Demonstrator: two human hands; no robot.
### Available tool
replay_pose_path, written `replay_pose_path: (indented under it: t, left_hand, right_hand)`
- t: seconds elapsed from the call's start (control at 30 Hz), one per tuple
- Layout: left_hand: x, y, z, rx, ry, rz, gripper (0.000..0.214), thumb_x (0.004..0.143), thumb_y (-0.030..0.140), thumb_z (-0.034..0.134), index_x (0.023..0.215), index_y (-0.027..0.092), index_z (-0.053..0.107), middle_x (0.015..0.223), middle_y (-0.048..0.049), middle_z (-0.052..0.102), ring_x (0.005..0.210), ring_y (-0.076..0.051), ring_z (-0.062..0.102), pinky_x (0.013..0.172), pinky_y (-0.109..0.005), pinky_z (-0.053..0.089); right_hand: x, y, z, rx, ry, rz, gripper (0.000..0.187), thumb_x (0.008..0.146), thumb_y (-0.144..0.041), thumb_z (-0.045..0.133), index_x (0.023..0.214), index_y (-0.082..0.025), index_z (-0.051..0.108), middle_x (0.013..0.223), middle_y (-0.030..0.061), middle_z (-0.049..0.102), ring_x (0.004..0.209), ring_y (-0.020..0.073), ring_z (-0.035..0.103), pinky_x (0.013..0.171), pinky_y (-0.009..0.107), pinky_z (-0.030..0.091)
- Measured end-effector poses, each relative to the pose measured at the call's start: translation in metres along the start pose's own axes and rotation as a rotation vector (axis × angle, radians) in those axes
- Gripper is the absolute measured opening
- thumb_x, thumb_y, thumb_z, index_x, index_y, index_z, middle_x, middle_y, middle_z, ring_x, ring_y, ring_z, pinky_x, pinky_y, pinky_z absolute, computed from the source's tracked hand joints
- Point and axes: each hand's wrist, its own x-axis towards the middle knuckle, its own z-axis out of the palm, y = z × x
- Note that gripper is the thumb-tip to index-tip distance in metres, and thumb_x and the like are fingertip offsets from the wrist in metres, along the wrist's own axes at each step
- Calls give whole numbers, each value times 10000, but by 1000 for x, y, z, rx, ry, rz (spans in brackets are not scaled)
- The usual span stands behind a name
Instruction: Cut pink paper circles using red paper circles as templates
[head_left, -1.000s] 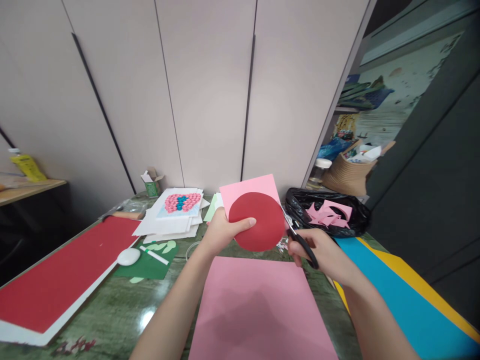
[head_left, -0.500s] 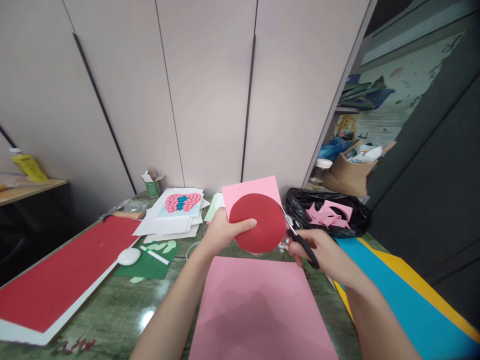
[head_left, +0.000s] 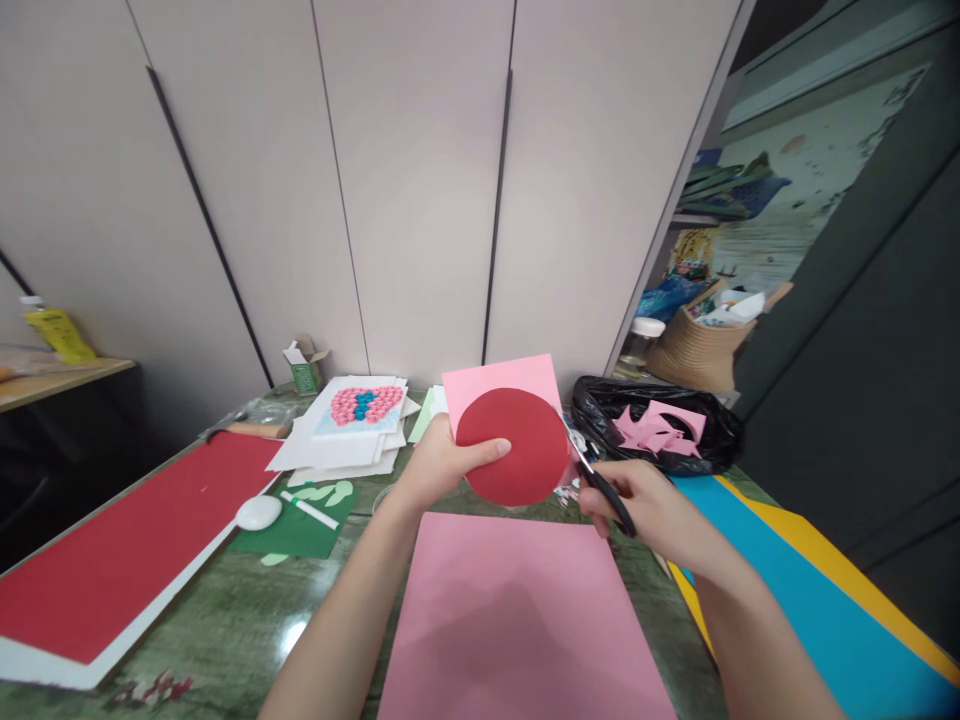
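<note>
My left hand [head_left: 442, 462] pinches a red paper circle [head_left: 517, 445] held flat against a smaller pink sheet [head_left: 491, 378] behind it, both lifted above the table. My right hand [head_left: 649, 505] grips black-handled scissors [head_left: 600, 482], whose blades meet the pink sheet at the circle's right edge. A large pink sheet [head_left: 517, 620] lies flat on the table just below both hands.
A long red sheet on a white board [head_left: 127, 545] lies at left, with a green sheet [head_left: 296, 530] and a white oval object [head_left: 257, 513] beside it. White papers with a pink and blue piece [head_left: 360, 410] sit behind. A black bag with pink scraps [head_left: 652, 425] and blue and yellow sheets [head_left: 787, 590] are at right.
The held papers and the scissors have shifted only slightly; the scissors stay at the circle's right edge.
</note>
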Motion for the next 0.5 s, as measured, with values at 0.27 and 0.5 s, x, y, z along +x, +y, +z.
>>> replay_pose_path:
  t: [0.27, 0.5]
  left_hand:
    - [0, 1, -1, 32, 24, -23, 387, 651, 329, 683, 985, 143, 627, 997, -101, 669, 904, -253, 620, 727, -339, 511]
    - [3, -6, -1, 46, 46, -31, 394, 653, 348, 683, 983, 140, 629, 964, -99, 675, 886, -255, 624, 716, -336, 509]
  right_hand:
    - [0, -2, -2, -18, -3, 5, 357, 814, -381, 485, 542, -152, 517, 520, -9, 525, 528, 119, 434, 500, 240, 274]
    - [2, -3, 2, -11, 18, 22, 346, 789, -377, 499, 527, -152, 513, 530, 0, 537, 524, 121, 443, 493, 233, 296]
